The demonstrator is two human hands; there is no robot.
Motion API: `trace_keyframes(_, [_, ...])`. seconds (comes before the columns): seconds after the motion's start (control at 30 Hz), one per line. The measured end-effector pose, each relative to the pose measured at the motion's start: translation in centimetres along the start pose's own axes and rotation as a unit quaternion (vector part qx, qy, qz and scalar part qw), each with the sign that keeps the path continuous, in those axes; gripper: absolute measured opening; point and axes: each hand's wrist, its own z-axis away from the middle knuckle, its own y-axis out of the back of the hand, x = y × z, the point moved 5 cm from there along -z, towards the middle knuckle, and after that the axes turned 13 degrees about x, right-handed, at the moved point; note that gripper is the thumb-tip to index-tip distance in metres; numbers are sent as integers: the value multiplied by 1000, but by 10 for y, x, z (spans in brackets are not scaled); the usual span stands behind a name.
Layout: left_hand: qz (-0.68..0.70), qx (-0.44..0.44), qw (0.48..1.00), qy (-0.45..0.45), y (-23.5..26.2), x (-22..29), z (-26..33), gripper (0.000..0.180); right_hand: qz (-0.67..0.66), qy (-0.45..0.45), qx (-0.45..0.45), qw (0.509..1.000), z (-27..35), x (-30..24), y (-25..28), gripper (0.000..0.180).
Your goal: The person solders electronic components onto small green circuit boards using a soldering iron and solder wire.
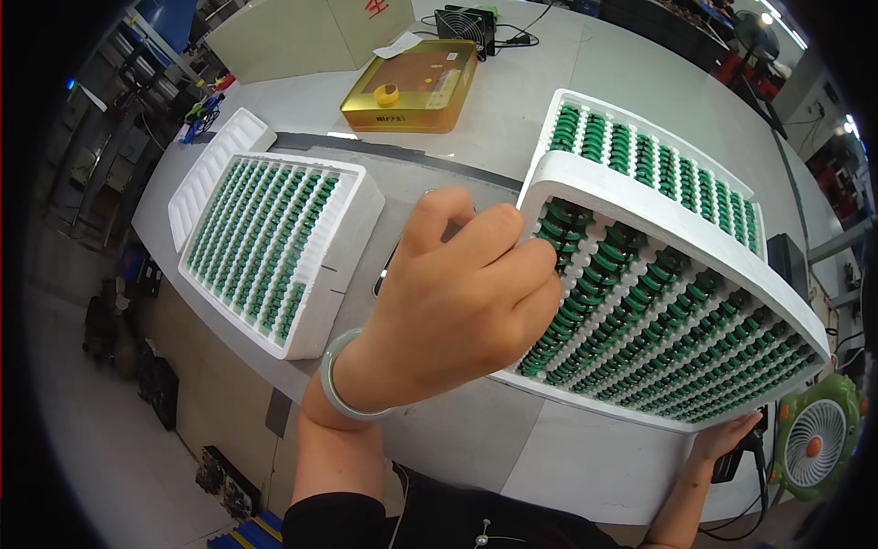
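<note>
We look down on a wide, grey-topped counter (476,457). Over its right half is a white, rectangular foam tray (640,203) packed with rows of green ring-shaped parts (604,274). It is tilted, its open face turned toward us, and its long axis slants from upper left to lower right. Just behind it we find a second white foam tray (541,146) of green parts, partly hidden. To the left, well apart, a third white foam tray (352,247) lies face up, its filled rows slanting from upper right to lower left. Beyond these sits a translucent yellow box (412,82).

The tilted tray extends to the right of our left hand (466,284), whose fingers are curled in at its left end; their tips are hidden, so we cannot tell whether they grip the rim. Our right hand (727,435) is at the tray's lower right corner, fingers along the edge; we cannot tell how far they close. A smooth, pale bangle (327,371) circles our left wrist.
</note>
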Motion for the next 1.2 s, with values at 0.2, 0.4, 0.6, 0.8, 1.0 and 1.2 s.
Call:
trace_keyframes(0.2, [-20,-16,1000,8,2,-2,2,10,-5,3,-21,1000,-10,4,9,53])
trace_keyframes(0.4, [5,-24,999,22,0,-5,1,14,2,10,-42,999,-7,2,6,53])
trace_keyframes(0.6, [8,-8,1000,-2,-2,0,0,14,5,13,-47,999,-5,1,3,52])
trace_keyframes(0.8, [42,-14,999,10,-1,-5,0,14,20,18,-60,998,-4,2,3,51])
trace_keyframes(1.0, [69,-30,997,33,-1,-8,0,14,0,13,-70,997,-10,2,9,50])
trace_keyframes(1.2, [80,-23,996,41,-1,-14,2,14,0,8,-66,998,-12,4,10,50])
